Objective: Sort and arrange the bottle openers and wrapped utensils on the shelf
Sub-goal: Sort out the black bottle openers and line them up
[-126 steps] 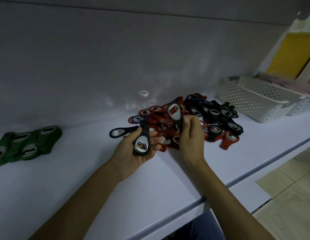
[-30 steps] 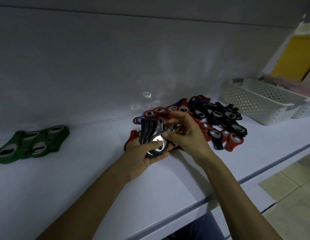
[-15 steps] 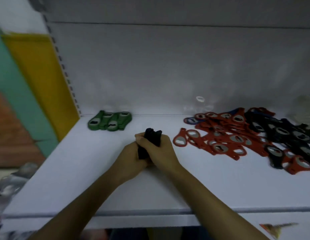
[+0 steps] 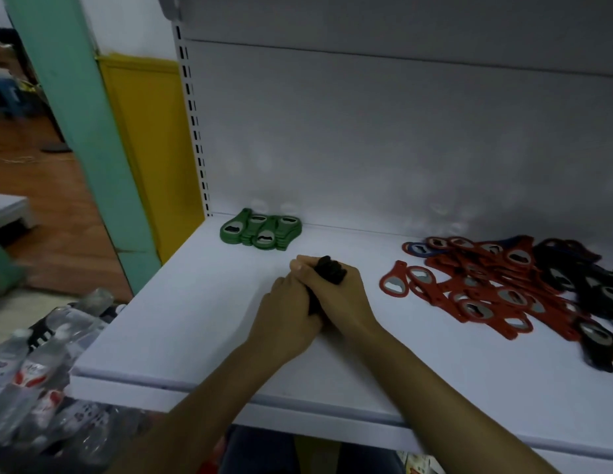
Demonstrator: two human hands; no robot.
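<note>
Your view was dim and bluish, shadows soft on the shelf (image 4: 195, 319). Faint glare spots dotted the back panel (image 4: 366, 148); water bottles (image 4: 41, 354) lower left were blurred.

The left hand (image 4: 288, 313) and right hand (image 4: 342, 295) cover most of the black openers (image 4: 329, 268); their count cannot be told. The right edge cuts off the mixed pile (image 4: 503, 285). The bottles (image 4: 41, 357) are blurred, labels unreadable, cut by the left edge.

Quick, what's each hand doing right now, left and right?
Left hand: closed around the bundle of black bottle openers.
Right hand: closed around the same bundle.
</note>
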